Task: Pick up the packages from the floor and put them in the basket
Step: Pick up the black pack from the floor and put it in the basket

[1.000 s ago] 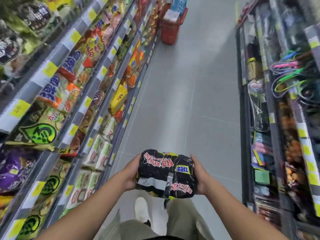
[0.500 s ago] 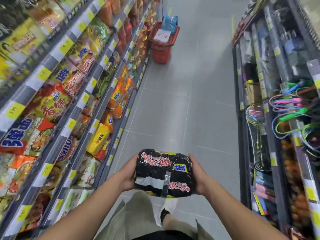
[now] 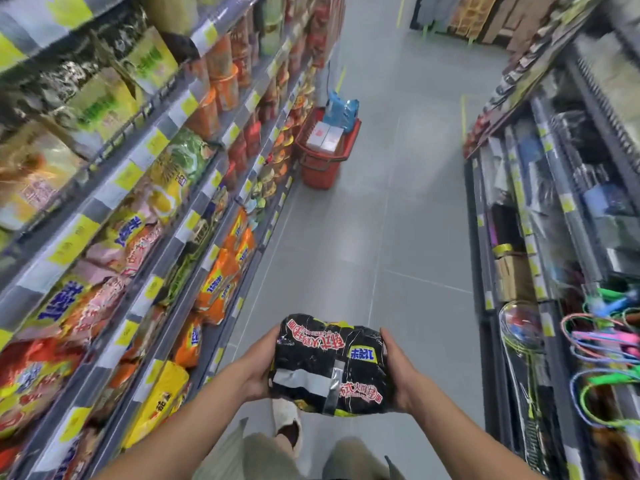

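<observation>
**A:** Well, where is the pack (image 3: pixel 332 365)?

**B:** Up in the air, low in the view, between both hands. It is black with red words and a grey strip of tape.

**A:** How do the hands hold it?

**B:** The left hand (image 3: pixel 258 367) wraps its left end and the right hand (image 3: pixel 398 372) wraps its right end, with thumbs by the top corners. The other fingers go under the pack, so I can't see them.

**A:** And the basket (image 3: pixel 318 173)?

**B:** Red, on the floor (image 3: pixel 398 220) far ahead, right beside the left shelves (image 3: pixel 138 237). A blue bag (image 3: pixel 341 110) and white boxes (image 3: pixel 325 135) sit in it (what lies deeper is hidden).

**A:** Anything hard to see?

**B:** The shelves are blurry near the edges, so most labels can't be read. One shoe (image 3: pixel 286 424) pokes out below the pack, which covers its tip.
</observation>
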Motion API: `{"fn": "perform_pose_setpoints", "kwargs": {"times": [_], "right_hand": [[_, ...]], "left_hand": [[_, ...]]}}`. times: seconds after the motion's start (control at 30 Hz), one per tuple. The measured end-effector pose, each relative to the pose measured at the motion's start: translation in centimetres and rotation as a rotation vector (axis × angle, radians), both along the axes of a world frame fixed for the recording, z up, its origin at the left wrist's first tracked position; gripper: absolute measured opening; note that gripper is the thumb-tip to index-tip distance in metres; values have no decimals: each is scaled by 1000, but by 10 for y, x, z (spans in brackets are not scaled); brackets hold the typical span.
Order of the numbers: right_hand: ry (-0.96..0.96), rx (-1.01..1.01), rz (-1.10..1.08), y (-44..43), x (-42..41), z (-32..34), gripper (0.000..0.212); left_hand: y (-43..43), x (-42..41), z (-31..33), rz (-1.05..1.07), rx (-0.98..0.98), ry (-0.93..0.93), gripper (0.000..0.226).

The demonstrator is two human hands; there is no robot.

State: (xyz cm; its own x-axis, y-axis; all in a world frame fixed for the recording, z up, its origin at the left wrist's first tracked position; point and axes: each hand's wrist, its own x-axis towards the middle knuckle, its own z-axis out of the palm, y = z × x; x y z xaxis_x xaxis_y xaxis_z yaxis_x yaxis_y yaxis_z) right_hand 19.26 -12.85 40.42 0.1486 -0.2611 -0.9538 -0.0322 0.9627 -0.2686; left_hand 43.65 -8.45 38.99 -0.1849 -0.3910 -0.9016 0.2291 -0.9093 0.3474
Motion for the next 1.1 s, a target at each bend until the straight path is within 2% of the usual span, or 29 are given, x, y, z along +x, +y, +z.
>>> {"fn": "perform_pose_setpoints", "kwargs": {"times": [0.3, 0.47, 0.77, 1.1], "right_hand": [[51, -6, -18, -179, 31, -5, 100], [-38, 10, -13, -290, 34, -26, 104], [-70, 34, 39, -511, 38, -18, 101], [-80, 42, -3, -708, 94, -30, 99]], "left_hand": [[-194, 38, -2, -22, -1, 11, 77], [-306, 39, -15, -75, -3, 44, 86], [-511, 44, -25, 49, 7, 37, 76], [-699, 92, -43, 148, 16, 60, 73]]}}
